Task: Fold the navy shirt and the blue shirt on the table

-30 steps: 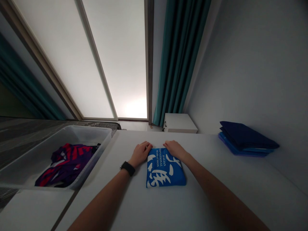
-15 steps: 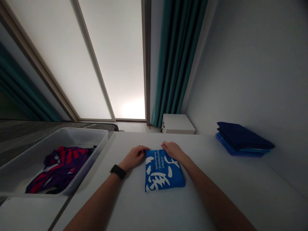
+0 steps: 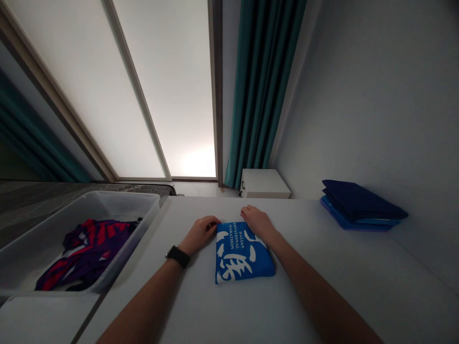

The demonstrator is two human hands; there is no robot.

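Observation:
A blue shirt, folded into a flat square with white lettering and brush-stroke shapes, lies on the white table. At its far left corner is my left hand, with the fingers curled and the fingertips pinching that corner. A dark watch sits on the left wrist. Across the far right corner rests my right hand, its fingers stretched out past the far edge and slightly apart. The palm hides part of the print and that corner.
On the left stands a translucent plastic bin with purple and red clothing inside. A stack of folded blue clothes lies at the right by the wall. Beyond the table are a small white cabinet and a teal curtain.
My right hand has slid slightly farther away over the shirt's far edge, and its fingers have straightened a little. The left hand has barely moved, and the shirt lies the same.

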